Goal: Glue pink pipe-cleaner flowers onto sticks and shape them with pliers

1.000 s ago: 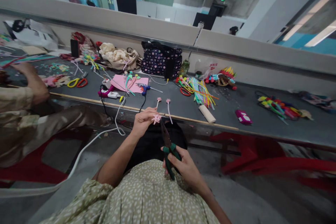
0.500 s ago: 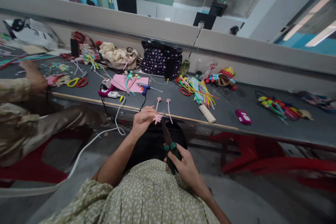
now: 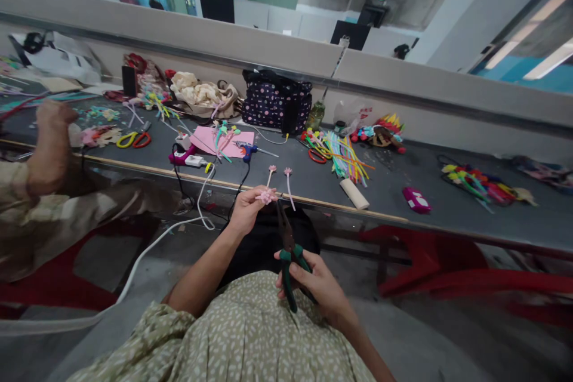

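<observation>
My left hand is closed around a small pink pipe-cleaner flower, held just below the table's front edge. My right hand grips the green handles of long-nosed pliers, whose dark jaws point up toward the flower and nearly touch it. Both hands hover over my lap, above a green dotted garment. Two finished pink flower stems lie on the grey table just beyond the left hand.
On the table lie a pink sheet, a blue glue gun, scissors, coloured pipe cleaners, a dotted bag and a pink box. Another person's arm rests at the left. Red stools stand at right.
My left hand has lifted the flower slightly and turned it. The pliers tilted more upright beneath it. The other person's hand at the left moved up and toward the table.
</observation>
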Demonstrator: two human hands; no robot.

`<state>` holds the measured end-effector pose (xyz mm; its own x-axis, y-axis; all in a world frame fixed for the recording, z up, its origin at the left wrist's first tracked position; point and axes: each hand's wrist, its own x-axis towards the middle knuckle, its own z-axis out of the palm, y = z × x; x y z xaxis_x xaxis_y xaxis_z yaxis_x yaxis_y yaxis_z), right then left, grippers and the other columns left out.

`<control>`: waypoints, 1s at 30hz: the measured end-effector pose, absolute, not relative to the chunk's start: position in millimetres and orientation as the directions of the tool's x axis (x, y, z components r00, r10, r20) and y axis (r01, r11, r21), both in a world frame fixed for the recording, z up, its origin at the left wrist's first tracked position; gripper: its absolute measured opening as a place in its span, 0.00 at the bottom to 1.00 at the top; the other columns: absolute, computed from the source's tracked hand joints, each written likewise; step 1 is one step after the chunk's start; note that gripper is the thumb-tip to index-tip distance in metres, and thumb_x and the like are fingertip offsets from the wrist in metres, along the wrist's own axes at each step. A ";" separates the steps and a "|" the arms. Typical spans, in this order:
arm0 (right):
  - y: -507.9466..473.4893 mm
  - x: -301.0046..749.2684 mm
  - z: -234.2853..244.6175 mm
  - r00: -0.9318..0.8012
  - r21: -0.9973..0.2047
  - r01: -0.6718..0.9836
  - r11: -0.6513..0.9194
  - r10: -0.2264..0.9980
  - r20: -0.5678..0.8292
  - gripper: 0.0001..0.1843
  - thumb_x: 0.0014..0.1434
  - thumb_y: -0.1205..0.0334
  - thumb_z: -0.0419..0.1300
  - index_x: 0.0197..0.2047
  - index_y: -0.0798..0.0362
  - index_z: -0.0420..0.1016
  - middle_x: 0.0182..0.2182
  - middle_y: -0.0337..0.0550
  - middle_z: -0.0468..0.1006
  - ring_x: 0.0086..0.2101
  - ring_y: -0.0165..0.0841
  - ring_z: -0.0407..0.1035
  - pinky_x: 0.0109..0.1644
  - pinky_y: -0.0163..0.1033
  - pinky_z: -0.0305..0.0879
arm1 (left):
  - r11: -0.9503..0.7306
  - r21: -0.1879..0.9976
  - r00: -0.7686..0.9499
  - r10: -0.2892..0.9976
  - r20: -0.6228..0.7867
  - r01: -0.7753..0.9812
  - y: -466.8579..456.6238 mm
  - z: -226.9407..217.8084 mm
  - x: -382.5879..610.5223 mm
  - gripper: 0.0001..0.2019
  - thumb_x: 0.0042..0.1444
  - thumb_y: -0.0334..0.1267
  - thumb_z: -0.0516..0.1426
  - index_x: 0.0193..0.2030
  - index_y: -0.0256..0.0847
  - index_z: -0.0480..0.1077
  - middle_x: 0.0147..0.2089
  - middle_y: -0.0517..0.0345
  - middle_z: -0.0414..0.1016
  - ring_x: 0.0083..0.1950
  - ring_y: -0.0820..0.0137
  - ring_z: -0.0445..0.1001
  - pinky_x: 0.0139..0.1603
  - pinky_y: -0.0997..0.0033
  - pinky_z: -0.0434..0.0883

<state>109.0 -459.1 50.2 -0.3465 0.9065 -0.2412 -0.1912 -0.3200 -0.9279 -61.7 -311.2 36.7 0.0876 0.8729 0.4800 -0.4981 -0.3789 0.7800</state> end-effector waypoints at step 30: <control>-458.8 108.9 43.1 -0.391 -0.901 -0.237 -0.364 0.884 -0.255 0.25 0.59 0.48 0.63 0.53 0.57 0.71 0.28 0.46 0.80 0.22 0.34 0.74 0.25 0.35 0.69 | -0.525 0.761 0.142 0.780 0.609 -0.380 -308.2 37.2 -67.3 0.03 0.51 0.37 0.65 0.30 0.43 0.79 0.32 0.54 0.80 0.39 0.64 0.75 0.58 0.48 0.67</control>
